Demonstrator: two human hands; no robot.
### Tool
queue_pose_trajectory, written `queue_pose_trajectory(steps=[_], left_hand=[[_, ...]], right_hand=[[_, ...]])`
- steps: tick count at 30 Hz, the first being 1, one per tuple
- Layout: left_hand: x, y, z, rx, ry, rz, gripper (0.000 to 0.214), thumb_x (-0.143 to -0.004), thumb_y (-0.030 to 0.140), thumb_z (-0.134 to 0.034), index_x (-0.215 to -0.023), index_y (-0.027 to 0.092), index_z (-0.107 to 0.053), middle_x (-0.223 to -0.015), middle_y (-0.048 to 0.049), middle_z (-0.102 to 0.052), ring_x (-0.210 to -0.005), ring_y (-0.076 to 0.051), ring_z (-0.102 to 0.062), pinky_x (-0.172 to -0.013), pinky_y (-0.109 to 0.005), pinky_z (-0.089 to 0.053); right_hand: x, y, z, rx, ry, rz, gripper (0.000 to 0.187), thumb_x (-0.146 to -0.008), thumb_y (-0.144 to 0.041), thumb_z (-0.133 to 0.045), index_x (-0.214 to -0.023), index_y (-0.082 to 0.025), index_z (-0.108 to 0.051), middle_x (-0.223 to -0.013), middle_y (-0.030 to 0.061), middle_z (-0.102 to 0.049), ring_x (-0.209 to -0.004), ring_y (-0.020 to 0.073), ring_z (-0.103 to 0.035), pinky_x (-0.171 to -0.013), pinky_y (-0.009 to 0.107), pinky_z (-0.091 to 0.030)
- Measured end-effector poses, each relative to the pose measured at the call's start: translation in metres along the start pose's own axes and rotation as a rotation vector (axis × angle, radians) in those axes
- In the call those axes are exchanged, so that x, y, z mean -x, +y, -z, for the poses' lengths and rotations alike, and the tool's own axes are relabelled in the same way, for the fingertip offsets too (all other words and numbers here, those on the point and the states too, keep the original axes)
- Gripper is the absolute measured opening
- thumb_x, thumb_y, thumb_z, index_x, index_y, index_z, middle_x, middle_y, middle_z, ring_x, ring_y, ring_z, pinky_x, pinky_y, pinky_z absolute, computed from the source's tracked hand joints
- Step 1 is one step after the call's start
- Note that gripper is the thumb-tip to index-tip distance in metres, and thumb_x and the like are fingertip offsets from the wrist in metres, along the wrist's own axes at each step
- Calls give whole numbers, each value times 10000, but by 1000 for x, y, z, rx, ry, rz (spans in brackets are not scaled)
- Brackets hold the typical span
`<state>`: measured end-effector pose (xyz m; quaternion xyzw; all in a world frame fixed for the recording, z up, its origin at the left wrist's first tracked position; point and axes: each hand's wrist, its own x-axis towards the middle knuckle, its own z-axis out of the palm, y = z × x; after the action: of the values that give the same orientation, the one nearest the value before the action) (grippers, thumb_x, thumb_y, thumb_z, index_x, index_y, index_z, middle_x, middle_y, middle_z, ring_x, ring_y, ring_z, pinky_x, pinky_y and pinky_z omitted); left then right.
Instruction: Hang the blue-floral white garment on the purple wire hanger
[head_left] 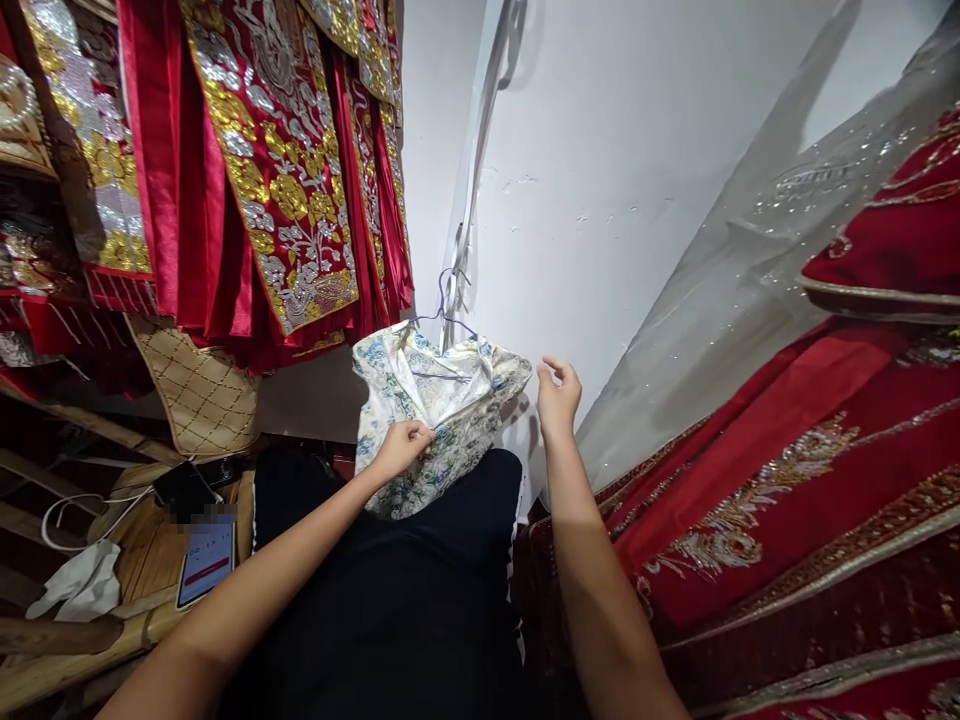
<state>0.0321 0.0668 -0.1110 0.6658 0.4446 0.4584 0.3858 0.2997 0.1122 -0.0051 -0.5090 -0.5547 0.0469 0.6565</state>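
Observation:
A pale floral blouse with blue and yellow flowers hangs in front of me on a thin purple hanger. My left hand pinches the fabric at the bottom of its V-shaped neckline. To the right of the blouse's shoulder is my right hand, raised with thumb and fingers curled apart and nothing visible between them. It does not appear to touch the cloth. The lower part of the blouse rests against my dark-clothed lap.
Red garments with gold and silver sequins hang at the upper left. More red embroidered clothing and sheer glittery fabric fill the right. A bamboo chair holds a lit phone, white cable and tissue. Behind stands a white wall.

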Motion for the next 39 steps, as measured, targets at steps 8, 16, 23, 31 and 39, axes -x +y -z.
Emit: queue_pose_trajectory(steps=[8, 16, 23, 31, 39], left_hand=[[6, 12, 5, 155, -86, 47, 339, -766, 471, -667, -678, 146, -624, -525, 20, -544, -462, -91, -405, -473, -224, -290], [9, 16, 5, 215, -57, 75, 323, -772, 461, -623, -663, 160, -574, -506, 45, -430, -448, -77, -309, -460, -226, -223], [21, 27, 5, 225, -71, -11, 341, -811, 496, -618, -748, 163, -581, -511, 58, -399, -466, -79, -289, -472, -226, -198], [-5, 78, 5, 370, 94, 26, 231, -780, 376, -644, -752, 149, -618, -481, 65, -392, -419, -65, -268, -439, -223, -177], [-72, 147, 31, 650, 160, 38, 150, -704, 253, -678, -722, 124, -605, -469, 99, -316, -379, -24, -207, -390, -182, -117]], right_hand=[[101, -30, -35, 184, -805, 235, 102, -796, -252, -666, -703, -220, -690, -793, 22, -731, -874, 213, -640, -803, 309, -453], [134, -26, -62, 597, -950, 218, 267, -930, -368, -514, -810, -199, -682, -797, 51, -722, -753, 204, -656, -626, 268, -362], [134, -23, -73, 645, -964, 211, 277, -922, -278, -484, -883, -154, -729, -919, 144, -743, -865, 262, -679, -735, 307, -415], [126, -8, -75, 578, -1057, 187, 364, -981, -349, -447, -886, -146, -733, -882, 132, -736, -820, 225, -663, -685, 279, -383], [125, -2, -87, 483, -1166, 122, 443, -988, -386, -469, -674, -136, -658, -672, 83, -655, -628, 160, -568, -601, 256, -317]])
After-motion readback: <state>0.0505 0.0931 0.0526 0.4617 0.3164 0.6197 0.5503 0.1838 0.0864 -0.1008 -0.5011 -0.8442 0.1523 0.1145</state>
